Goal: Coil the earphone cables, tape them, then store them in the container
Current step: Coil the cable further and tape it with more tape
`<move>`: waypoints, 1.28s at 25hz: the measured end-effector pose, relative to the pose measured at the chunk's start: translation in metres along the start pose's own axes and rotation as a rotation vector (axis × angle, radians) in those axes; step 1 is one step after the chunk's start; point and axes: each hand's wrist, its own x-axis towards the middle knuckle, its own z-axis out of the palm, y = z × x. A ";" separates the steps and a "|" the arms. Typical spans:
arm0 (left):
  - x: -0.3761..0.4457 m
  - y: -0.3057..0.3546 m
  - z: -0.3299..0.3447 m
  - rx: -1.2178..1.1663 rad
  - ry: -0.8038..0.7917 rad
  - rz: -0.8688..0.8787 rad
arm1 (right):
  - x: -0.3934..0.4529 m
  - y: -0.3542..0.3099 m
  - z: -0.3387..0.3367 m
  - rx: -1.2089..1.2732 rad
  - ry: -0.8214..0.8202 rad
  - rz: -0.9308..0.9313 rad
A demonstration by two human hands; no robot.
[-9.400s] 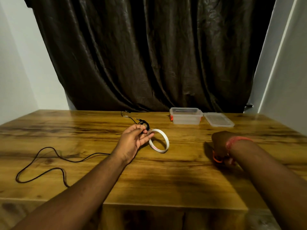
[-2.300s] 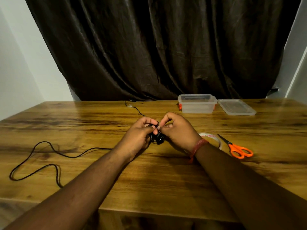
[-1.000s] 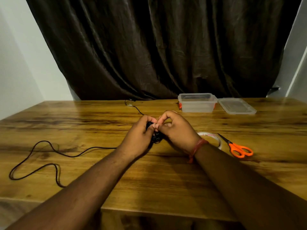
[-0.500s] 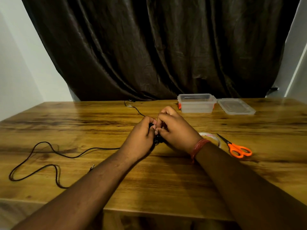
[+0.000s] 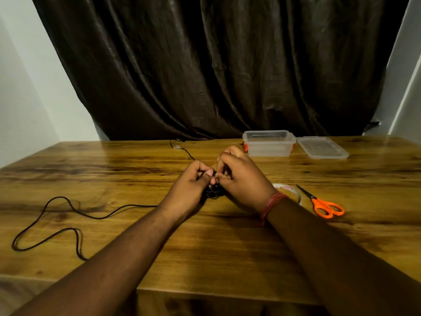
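Note:
A small black coiled earphone cable [image 5: 214,192] is pinched between my left hand [image 5: 190,189] and my right hand [image 5: 242,179] just above the middle of the wooden table [image 5: 205,247]. Fingers of both hands close on the coil's top; whether tape is on it I cannot tell. A second black cable [image 5: 57,221] lies loose on the table's left side. A clear tape roll [image 5: 289,190] lies behind my right wrist, half hidden. The clear container [image 5: 268,143] stands open at the back, its lid [image 5: 322,148] to its right.
Orange-handled scissors [image 5: 323,206] lie right of the tape roll. A thin black cable [image 5: 182,148] runs from the curtain's foot toward my hands. A dark curtain [image 5: 216,65] hangs behind the table.
Both hands have stayed together on the coil, with my right fingers shifting over its top. Much earlier my left hand held the tape roll and my right lay on the scissors.

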 end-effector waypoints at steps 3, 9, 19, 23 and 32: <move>-0.002 0.005 -0.001 -0.109 -0.013 -0.034 | -0.001 -0.002 -0.001 0.011 -0.027 -0.013; -0.002 0.006 -0.003 -0.186 0.007 -0.061 | 0.000 -0.001 0.001 0.012 -0.036 -0.013; -0.001 0.008 -0.003 -0.295 0.033 -0.050 | 0.001 0.001 0.004 0.136 0.064 0.074; 0.002 0.007 -0.003 -0.357 0.032 -0.052 | 0.002 0.000 0.004 0.175 0.067 0.094; -0.001 0.010 0.001 -0.253 0.048 -0.048 | 0.002 0.005 0.012 0.554 0.059 0.363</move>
